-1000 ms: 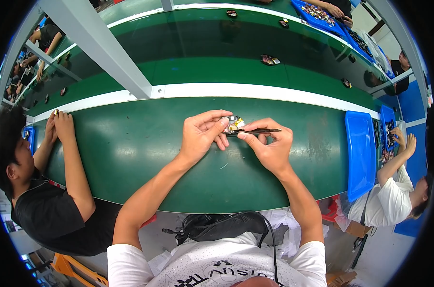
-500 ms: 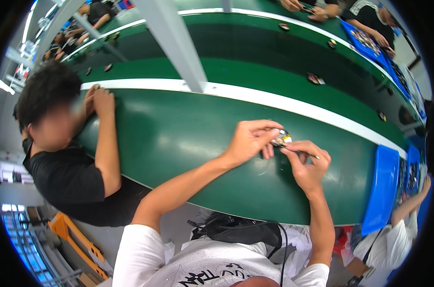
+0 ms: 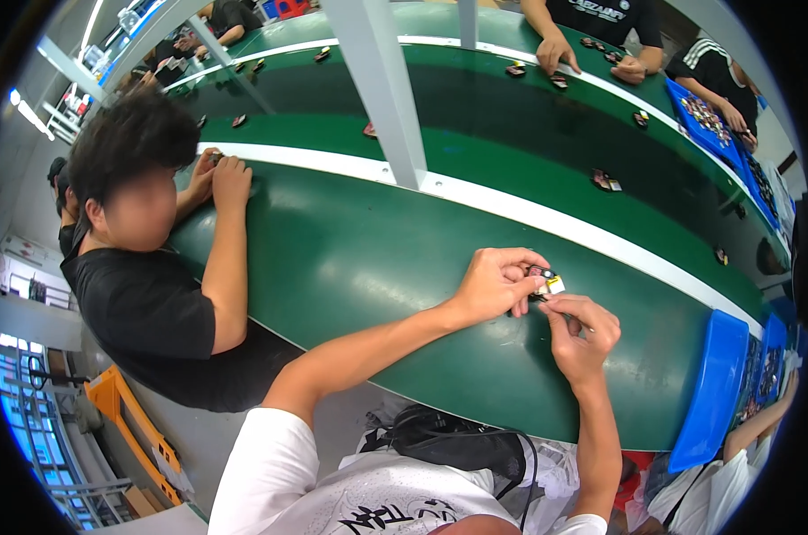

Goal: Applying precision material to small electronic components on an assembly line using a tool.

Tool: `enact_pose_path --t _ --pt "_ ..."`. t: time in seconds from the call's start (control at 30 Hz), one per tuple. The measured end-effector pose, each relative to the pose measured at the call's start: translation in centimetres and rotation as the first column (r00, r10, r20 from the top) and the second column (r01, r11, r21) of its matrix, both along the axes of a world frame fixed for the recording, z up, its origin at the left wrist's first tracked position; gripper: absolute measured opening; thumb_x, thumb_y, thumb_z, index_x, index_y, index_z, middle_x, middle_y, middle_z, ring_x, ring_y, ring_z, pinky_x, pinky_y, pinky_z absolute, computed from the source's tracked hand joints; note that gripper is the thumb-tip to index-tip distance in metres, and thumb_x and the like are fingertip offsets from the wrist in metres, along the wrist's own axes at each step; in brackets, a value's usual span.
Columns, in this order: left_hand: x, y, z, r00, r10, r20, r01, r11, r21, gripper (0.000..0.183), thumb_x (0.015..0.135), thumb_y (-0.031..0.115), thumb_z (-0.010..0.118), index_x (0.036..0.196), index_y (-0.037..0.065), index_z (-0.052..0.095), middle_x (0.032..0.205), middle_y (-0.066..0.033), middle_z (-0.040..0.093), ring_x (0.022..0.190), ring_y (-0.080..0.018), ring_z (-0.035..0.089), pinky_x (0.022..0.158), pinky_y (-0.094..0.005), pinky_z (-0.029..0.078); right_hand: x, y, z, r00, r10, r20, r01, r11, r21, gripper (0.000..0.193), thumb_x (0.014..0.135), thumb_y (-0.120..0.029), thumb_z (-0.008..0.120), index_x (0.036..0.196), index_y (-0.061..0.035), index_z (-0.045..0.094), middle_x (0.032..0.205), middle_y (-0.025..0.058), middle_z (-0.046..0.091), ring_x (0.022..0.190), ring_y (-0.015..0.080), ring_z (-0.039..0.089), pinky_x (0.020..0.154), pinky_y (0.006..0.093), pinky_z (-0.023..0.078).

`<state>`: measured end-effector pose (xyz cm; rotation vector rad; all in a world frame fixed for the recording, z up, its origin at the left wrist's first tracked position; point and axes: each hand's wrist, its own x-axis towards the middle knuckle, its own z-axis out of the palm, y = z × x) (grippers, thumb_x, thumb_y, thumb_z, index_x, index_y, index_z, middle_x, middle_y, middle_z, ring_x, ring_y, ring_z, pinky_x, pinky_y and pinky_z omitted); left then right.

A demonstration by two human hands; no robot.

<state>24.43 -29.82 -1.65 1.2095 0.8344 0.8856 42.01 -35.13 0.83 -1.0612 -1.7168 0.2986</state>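
Above the green tabletop (image 3: 404, 259), my left hand (image 3: 493, 285) grips a small electronic assembly (image 3: 546, 280) by its edge, between thumb and fingers. The assembly has a dark rim, with yellow and white parts on it. My right hand (image 3: 584, 334) is closed in a pinch at the assembly's near right side, holding a thin, pen-like tool (image 3: 590, 330). Most of that tool is hidden by the fingers, and its kind is unclear. Both hands meet at the assembly.
Beyond a white rail (image 3: 529, 212), several similar assemblies lie on a dark green belt, one being a nearby assembly (image 3: 605, 180). A grey post (image 3: 381, 89) rises from the rail. A blue tray (image 3: 711, 388) stands at right. A co-worker (image 3: 145, 294) sits at left; others work opposite.
The view has shifted, so the bench appears lower and further right. My hands stay together at the assembly; less of the tool shows. Across the belt, a co-worker's hand now reaches toward an assembly.
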Motion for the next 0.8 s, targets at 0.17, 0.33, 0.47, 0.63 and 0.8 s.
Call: enact_pose_path --t 0.17,0.33,0.47,0.63,0.8 --pt "-0.3 0.0 -0.2 0.999 -0.004 0.05 0.004 1.0 -0.001 0.02 0.095 -0.001 0.064 0.114 -0.003 0.065 0.087 -0.0111 0.072 0.059 -0.0113 0.065 0.048 -0.0236 0.051 0.0 0.2 -0.1 1.0 0.02 0.007 -0.02 0.999 0.024 0.015 0.073 0.003 0.079 0.081 -0.0078 0.074 0.077 0.0055 0.075 0.062 0.0188 0.072 0.057 0.0295 0.054" --pt "-0.1 0.6 0.0 1.0 0.023 0.019 -0.025 0.996 0.086 0.017 0.095 0.0 0.063 0.111 -0.005 0.064 0.081 -0.0101 0.07 0.054 -0.011 0.061 0.047 -0.0238 0.048 0.8 1.0 -1.7 0.999 0.019 0.034 -0.022 0.993 0.113 0.015 0.071 -0.002 0.082 0.083 -0.0077 0.075 0.081 0.0052 0.076 0.065 0.0171 0.072 0.056 0.0277 0.054" --pt "0.6 0.3 0.3 0.997 0.072 -0.015 -0.07 0.994 0.082 0.019 0.095 0.002 0.063 0.111 -0.006 0.063 0.082 -0.0099 0.068 0.053 -0.011 0.059 0.046 -0.0218 0.046 1.3 0.7 -2.0 1.0 0.017 0.021 -0.02 0.988 0.152 0.017 0.069 -0.003 0.082 0.083 -0.0085 0.073 0.081 0.0043 0.074 0.057 0.0185 0.065 0.051 0.0288 0.047" --pt "0.8 0.0 0.5 0.994 0.093 -0.06 -0.085 0.99 0.113 0.016 0.095 0.004 0.061 0.109 -0.004 0.063 0.082 -0.0077 0.067 0.051 -0.0078 0.055 0.041 -0.0186 0.04 1.9 0.2 -1.0 1.0 0.019 0.014 -0.021 0.981 0.194 0.017 0.07 -0.005 0.08 0.082 -0.0085 0.069 0.076 0.0028 0.069 0.054 0.0211 0.061 0.05 0.0308 0.045" --pt "1.5 -0.2 0.7 0.995 0.069 -0.074 -0.06 0.992 0.11 0.017 0.095 0.004 0.062 0.11 -0.005 0.063 0.079 -0.008 0.066 0.051 -0.0092 0.056 0.041 -0.0194 0.039 2.3 -0.3 0.0 0.99 0.063 -0.123 -0.047 0.99 0.131 0.017 0.07 -0.007 0.079 0.082 -0.0072 0.066 0.075 0.0048 0.069 0.052 0.0218 0.06 0.048 0.032 0.045"
